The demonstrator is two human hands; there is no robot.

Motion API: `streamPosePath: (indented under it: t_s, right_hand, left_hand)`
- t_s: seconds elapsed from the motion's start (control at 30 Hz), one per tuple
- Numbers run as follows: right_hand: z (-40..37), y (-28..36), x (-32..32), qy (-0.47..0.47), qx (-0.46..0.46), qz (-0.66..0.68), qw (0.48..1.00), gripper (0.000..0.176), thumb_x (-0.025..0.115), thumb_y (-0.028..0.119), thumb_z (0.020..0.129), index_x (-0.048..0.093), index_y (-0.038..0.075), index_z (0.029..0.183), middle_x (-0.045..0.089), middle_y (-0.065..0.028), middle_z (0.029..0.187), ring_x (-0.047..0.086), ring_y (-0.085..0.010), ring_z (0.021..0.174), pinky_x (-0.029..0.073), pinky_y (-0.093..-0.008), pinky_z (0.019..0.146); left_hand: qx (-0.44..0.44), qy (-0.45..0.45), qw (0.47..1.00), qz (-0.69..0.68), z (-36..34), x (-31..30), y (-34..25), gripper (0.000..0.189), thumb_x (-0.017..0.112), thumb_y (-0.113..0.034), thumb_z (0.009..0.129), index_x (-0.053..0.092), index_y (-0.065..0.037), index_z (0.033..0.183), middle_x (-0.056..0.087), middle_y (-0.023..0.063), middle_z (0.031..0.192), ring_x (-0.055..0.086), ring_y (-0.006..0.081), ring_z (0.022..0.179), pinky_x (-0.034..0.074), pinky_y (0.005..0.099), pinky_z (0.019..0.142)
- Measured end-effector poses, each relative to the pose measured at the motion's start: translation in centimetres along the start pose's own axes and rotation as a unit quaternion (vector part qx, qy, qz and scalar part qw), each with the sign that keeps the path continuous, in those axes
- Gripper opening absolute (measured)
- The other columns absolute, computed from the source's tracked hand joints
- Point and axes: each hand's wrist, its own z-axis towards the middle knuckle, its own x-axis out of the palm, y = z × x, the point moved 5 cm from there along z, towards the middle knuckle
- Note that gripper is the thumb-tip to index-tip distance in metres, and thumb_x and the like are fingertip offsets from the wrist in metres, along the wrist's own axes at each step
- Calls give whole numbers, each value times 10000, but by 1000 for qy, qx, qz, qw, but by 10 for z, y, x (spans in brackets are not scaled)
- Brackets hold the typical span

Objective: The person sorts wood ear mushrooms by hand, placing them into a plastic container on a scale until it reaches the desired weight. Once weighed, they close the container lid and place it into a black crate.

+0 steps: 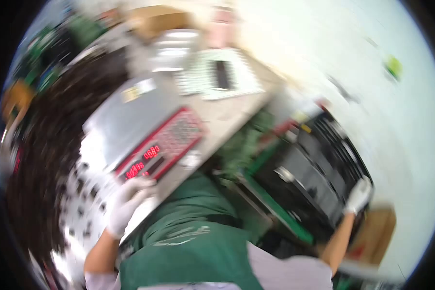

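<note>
My left hand (128, 205), in a white glove, is at the front corner of a digital scale (166, 140) with a red panel and lit red digits. Its fingers look partly stretched and apart, with nothing visible between them; blur hides whether they touch the scale. On the right, my gloved right hand (358, 195) is closed over the rim of a black plastic crate (340, 140). Grey flat pieces (307, 174) lie inside the crate. The scale's metal plate (130, 121) carries small yellow and white labels.
Dark strand-like material (58, 130) is heaped on the left, with small dark bits scattered on a shiny surface. Behind the scale are white perforated sheets (241, 79) with a dark phone-like object, silvery containers (176, 48) and a cardboard box (159, 19). Another carton (379, 232) stands beyond the crate.
</note>
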Motion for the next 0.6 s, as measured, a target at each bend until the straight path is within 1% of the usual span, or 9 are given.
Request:
streamPosePath:
  t_s: [0.03, 0.07, 0.13, 0.2, 0.23, 0.33, 0.5, 0.57, 0.6]
  right_hand:
    - [21, 21, 32, -7, -33, 20, 999, 263, 559, 112, 1001, 660, -40, 1190, 694, -193, 1126, 646, -279, 1072, 489, -360, 972]
    - [33, 109, 39, 1, -72, 130, 989, 263, 555, 98, 1000, 651, -48, 1196, 688, -193, 1141, 642, -285, 1073, 485, -367, 972]
    - [27, 256, 33, 28, -121, 269, 955, 264, 551, 84, 999, 641, -56, 1203, 681, -192, 1155, 638, -290, 1074, 482, -374, 972]
    - [5, 392, 35, 84, -390, 326, 857, 242, 517, 50, 1004, 641, -50, 1186, 672, -183, 1166, 625, -291, 1073, 473, -387, 966]
    - [-9, 449, 48, 138, -458, 360, 801, 234, 505, 21, 991, 646, -33, 1169, 658, -179, 1176, 609, -298, 1076, 461, -404, 964]
    - [-47, 602, 112, 285, -522, 372, 713, 251, 513, 52, 982, 642, -17, 1185, 640, -188, 1200, 582, -339, 1126, 440, -416, 996]
    - [-86, 737, 315, 214, -639, 270, 688, 286, 539, 139, 972, 644, -5, 1197, 632, -230, 1223, 567, -399, 1168, 441, -446, 1007]
    - [-86, 753, 387, 386, -616, 113, 677, 287, 581, 176, 948, 648, -2, 1164, 656, -248, 1144, 606, -412, 1098, 470, -460, 960]
    - [-81, 757, 402, 392, -630, 90, 664, 281, 593, 179, 938, 648, -2, 1145, 664, -250, 1105, 621, -417, 1063, 481, -461, 932]
  left_hand:
    - [-43, 4, 999, -5, -6, 2, -10, 198, 576, -42, 1003, 604, 18, 1189, 650, 91, 1163, 639, 161, 1054, 515, 304, 949]
    - [23, 21, 1000, 2, -8, -4, 2, 225, 574, -95, 1018, 603, 5, 1218, 651, 79, 1157, 630, 143, 1074, 510, 300, 951]
    - [-19, 10, 1000, 12, -18, -11, 15, 262, 615, -182, 1010, 629, -47, 1234, 673, 37, 1105, 618, 106, 1017, 499, 274, 916]
    - [-11, 2, 999, 32, -26, -15, 14, 257, 604, -166, 1012, 624, -44, 1237, 679, 54, 1092, 616, 109, 1008, 497, 271, 910]
    - [-22, 19, 999, -13, -32, -19, 14, 264, 568, -132, 1024, 606, -32, 1265, 659, 67, 1161, 607, 125, 1083, 494, 292, 938]
    - [-12, -34, 999, -40, -49, -35, 45, 233, 580, -136, 1018, 625, -45, 1228, 651, 66, 1208, 607, 130, 1069, 498, 293, 925]
    - [-15, -174, 984, -32, -99, -82, 68, 221, 597, -142, 1008, 633, -45, 1204, 641, 91, 1277, 611, 137, 1093, 508, 297, 927]
    - [-54, -309, 943, -114, -126, -106, 80, 230, 609, -153, 1006, 630, -40, 1205, 640, 90, 1279, 607, 137, 1126, 500, 286, 930]
    - [-43, -352, 929, -103, -137, -116, 89, 253, 621, -164, 1003, 622, -21, 1211, 640, 87, 1266, 622, 130, 1086, 504, 276, 907]
